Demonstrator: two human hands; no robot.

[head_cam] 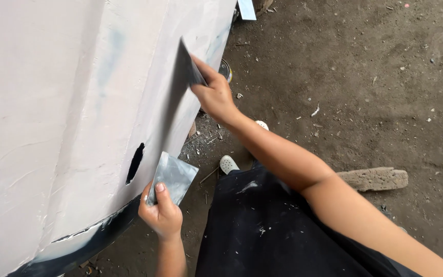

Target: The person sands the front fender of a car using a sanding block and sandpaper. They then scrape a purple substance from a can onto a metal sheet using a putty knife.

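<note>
A large car body panel [67, 102] coated in pale pinkish filler fills the left side of the view. My right hand [215, 95] grips a thin metal spreader blade [180, 77] and presses its edge against the panel's coated surface. Lower down, my left hand [162, 213] holds a second flat metal spreader [173, 177] close to the panel's lower edge, just right of a dark slot-shaped hole [135, 163] in the panel.
The ground is bare dirt [365, 77] with small debris. A rough stone block [375, 178] lies to the right. A round tin [225, 69] sits under the panel's edge. My white shoes [228, 164] and dark trousers [273, 231] are below.
</note>
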